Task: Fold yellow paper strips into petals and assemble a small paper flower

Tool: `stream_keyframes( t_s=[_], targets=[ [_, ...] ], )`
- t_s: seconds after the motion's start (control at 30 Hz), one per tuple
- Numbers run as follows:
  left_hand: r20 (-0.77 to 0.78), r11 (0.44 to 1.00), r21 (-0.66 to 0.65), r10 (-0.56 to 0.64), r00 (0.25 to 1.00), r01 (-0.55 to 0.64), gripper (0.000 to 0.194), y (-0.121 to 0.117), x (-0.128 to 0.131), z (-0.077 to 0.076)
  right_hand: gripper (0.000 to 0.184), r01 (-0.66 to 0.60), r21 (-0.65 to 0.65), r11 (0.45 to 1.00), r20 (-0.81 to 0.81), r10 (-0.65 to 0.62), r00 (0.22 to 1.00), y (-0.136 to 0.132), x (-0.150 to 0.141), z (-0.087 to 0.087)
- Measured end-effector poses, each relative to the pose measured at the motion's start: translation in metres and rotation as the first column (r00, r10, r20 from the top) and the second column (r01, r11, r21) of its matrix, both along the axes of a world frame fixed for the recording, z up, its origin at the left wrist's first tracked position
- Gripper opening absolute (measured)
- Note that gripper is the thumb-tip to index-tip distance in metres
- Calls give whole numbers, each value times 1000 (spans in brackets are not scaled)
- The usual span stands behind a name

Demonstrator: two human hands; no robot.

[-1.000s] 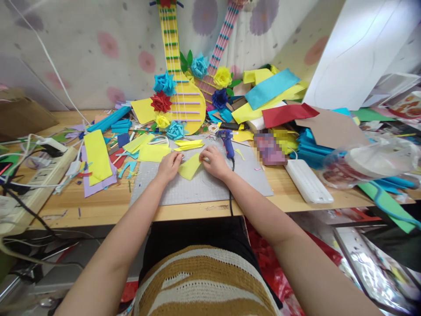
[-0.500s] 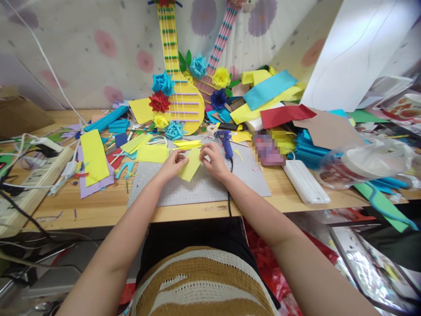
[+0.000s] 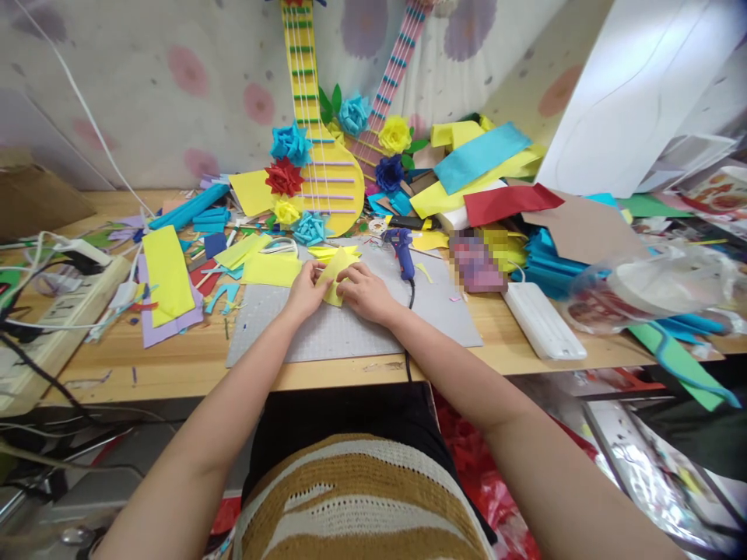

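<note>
Between my hands is a piece of yellow crepe paper (image 3: 332,274), held above the grey cutting mat (image 3: 327,338). My left hand (image 3: 306,292) is closed on its left side, with the fingertips partly hidden behind the paper. On the right side, the bent fingers of my right hand (image 3: 362,289) press against the sheet. Just behind the paper lie folded yellow pieces (image 3: 345,252). A flat yellow sheet (image 3: 268,270) rests on the mat's left part, near my left hand. To the right of my right hand lies a blue glue gun (image 3: 400,253) with a black cord.
Two paper-flowered, guitar-shaped crafts, one yellow (image 3: 341,183) and one pink (image 3: 382,93), lean on the wall. Coloured paper (image 3: 484,159) is heaped at the back right. A white power bank-like box (image 3: 542,320) lies right; a power strip (image 3: 75,311) stands left.
The yellow paper has turned and moved slightly left between my hands. My right hand has shifted left and down, closer to my left hand.
</note>
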State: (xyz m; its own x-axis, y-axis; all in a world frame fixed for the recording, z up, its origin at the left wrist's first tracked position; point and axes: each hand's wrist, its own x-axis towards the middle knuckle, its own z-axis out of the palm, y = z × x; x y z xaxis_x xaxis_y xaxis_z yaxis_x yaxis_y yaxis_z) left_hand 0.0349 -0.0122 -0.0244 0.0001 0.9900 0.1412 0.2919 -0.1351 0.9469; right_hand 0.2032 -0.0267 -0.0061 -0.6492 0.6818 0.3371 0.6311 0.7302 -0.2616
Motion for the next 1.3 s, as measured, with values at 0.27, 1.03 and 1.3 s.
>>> stream_keyframes(
  t_s=[0.27,1.03,1.3],
  targets=[
    [-274,990,54,-113,955,133,50,-8,-16,-2,10,-2,-141,990,-115,-15,993,6,10,-5],
    [-472,995,1,-88,877,101,28,-9,-13,4,13,294,-261,920,-150,-339,929,13,-8,-15],
    [-548,993,-39,-114,829,111,23,-9,-12,8,12,306,-241,921,-143,-345,927,11,-10,-13]
  ],
)
